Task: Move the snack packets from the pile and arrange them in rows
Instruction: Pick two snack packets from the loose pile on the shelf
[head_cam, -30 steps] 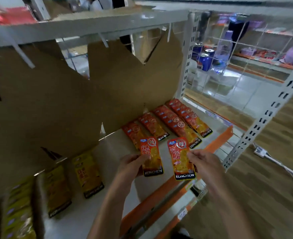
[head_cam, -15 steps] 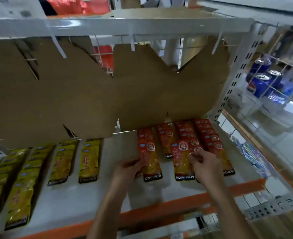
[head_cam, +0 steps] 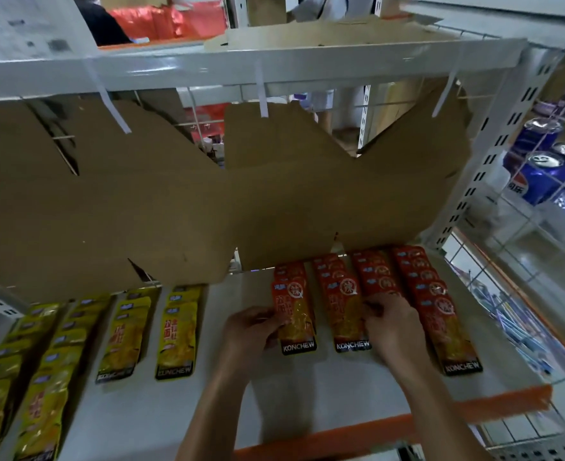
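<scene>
While my left hand [head_cam: 253,331] pinches one red packet [head_cam: 295,319] and my right hand [head_cam: 391,322] pinches another red packet [head_cam: 347,314] on the shelf [head_cam: 307,390], I should lay both flat and straight in their rows.

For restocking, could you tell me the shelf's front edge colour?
Orange, on the shelf edge, head view.

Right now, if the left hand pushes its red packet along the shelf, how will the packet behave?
The red packet looks flat, thin and glossy, so it probably slides easily on the smooth white shelf. It seems light and somewhat floppy, so the left hand gripping its edge may bend it. Lying flat, it should not roll or tip.
</scene>
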`<state>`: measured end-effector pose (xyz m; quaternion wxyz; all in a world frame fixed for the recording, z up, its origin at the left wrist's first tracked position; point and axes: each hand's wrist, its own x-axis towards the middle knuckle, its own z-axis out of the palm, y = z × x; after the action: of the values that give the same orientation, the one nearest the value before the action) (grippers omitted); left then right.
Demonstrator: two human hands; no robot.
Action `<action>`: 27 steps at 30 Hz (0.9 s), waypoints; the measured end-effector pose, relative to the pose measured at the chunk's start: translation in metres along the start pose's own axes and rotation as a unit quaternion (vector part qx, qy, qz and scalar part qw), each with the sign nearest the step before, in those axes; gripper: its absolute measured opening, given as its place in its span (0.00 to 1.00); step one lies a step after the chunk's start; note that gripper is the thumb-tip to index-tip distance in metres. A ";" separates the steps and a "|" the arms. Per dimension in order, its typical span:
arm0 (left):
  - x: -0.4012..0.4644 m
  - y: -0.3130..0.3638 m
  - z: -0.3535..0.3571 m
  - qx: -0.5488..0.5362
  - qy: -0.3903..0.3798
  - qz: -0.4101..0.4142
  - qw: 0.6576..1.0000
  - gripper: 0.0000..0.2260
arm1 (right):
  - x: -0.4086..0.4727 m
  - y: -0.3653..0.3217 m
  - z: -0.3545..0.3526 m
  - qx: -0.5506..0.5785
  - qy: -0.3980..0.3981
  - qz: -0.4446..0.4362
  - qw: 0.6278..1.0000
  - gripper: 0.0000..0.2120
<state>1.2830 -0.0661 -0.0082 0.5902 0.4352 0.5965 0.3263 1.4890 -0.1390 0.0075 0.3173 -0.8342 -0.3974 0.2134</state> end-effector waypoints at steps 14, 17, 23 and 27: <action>0.022 -0.011 0.004 0.069 0.008 -0.013 0.998 0.04 | 0.016 -0.006 0.007 -0.052 -0.015 0.016 0.998 0.16; 0.024 -0.013 0.004 0.078 0.012 -0.010 0.997 0.04 | 0.018 -0.007 0.006 -0.066 -0.015 0.014 0.998 0.16; 0.024 -0.012 0.003 0.113 0.015 0.007 0.993 0.04 | 0.018 -0.007 0.006 -0.104 -0.007 0.009 0.995 0.15; 0.026 -0.011 0.003 0.144 0.012 0.021 0.989 0.05 | 0.018 -0.009 0.005 -0.118 -0.004 0.003 0.993 0.15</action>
<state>1.2864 -0.0477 -0.0296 0.5076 0.5239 0.6349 0.2545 1.4919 -0.1179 0.0081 0.2144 -0.8661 -0.4189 0.1686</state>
